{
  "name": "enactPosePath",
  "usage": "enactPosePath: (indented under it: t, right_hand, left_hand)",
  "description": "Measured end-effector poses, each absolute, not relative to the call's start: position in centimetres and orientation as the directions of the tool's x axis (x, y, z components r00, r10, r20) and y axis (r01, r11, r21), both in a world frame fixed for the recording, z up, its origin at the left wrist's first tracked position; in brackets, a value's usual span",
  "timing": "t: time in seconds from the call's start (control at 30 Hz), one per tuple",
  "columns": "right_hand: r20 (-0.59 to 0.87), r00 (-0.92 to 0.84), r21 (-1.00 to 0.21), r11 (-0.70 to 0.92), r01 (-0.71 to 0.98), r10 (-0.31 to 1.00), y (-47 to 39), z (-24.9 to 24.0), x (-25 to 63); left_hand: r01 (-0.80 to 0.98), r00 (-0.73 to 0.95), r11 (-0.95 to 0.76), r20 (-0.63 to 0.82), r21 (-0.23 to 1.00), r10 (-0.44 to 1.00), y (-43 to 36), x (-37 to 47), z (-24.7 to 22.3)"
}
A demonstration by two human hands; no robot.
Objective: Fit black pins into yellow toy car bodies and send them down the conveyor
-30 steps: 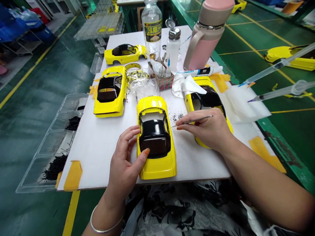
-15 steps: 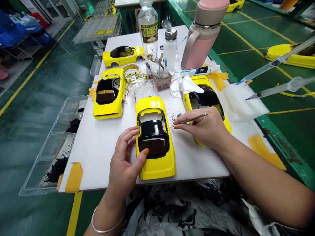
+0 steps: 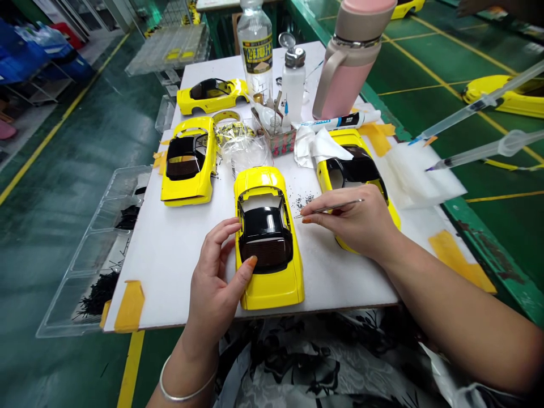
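Observation:
A yellow toy car body point(image 3: 272, 289) with a black roof and dark rear window lies at the middle of the white board. My left hand point(image 3: 221, 272) grips its left side, thumb on the rear window's edge. Thin metal tweezers point(image 3: 335, 206) are pinched in my right hand point(image 3: 361, 221), their tip just right of the car body, near scattered tiny black bits point(image 3: 304, 200). Beneath and behind my right hand lies another yellow car body point(image 3: 390, 211), partly covered by white tissue point(image 3: 318, 148).
Two more yellow car bodies point(image 3: 187, 187) stand at the left. Behind are a clear bottle point(image 3: 257, 51), a pink flask point(image 3: 346, 73) and a small box of tools point(image 3: 280, 143). Syringes point(image 3: 463, 113) lean in from the right over a white pad point(image 3: 420, 175). A clear tray point(image 3: 80, 249) sits left.
Both hands keep nearly the same places and grips. The back end of the tweezers has shifted slightly right and down. A dark blurred shape has appeared at the top right.

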State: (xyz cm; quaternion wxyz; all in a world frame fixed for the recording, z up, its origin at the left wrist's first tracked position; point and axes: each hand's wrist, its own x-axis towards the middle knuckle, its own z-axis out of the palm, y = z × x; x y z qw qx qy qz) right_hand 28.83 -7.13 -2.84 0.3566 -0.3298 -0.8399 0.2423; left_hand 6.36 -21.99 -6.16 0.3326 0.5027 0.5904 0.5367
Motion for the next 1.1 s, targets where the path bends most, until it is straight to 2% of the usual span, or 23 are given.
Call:
enactPosePath:
  t: [0.1, 0.2, 0.33, 0.57, 0.73, 1.1]
  right_hand:
    - [0.538, -0.535, -0.559, 0.751, 0.352, 0.651, -8.6, -2.1, 29.7]
    - [0.615, -0.568, -0.424, 0.837, 0.346, 0.547, -10.8, -1.7, 30.8]
    - [0.686, -0.576, -0.290, 0.893, 0.344, 0.444, -13.0, -2.5, 31.3]
    - [0.706, -0.601, -0.239, 0.925, 0.296, 0.375, -13.1, -4.1, 30.7]
    - [0.719, -0.590, -0.259, 0.929, 0.265, 0.369, -13.1, -5.2, 30.7]
    - [0.731, -0.600, -0.188, 0.941, 0.280, 0.325, -13.0, -4.9, 30.3]
  left_hand:
    - [0.242, -0.270, -0.077, 0.143, 0.967, 0.952, -22.0, 6.4, -6.2]
    - [0.233, -0.270, -0.070, 0.133, 0.970, 0.954, -22.0, 6.4, -6.2]
    - [0.235, -0.269, -0.073, 0.137, 0.969, 0.953, -22.0, 6.4, -6.3]
    - [0.237, -0.265, -0.066, 0.130, 0.969, 0.955, -22.1, 6.3, -6.3]
    - [0.248, -0.266, -0.068, 0.135, 0.966, 0.955, -22.1, 6.3, -6.4]
    - [0.238, -0.271, -0.062, 0.127, 0.969, 0.954, -22.1, 6.3, -6.3]
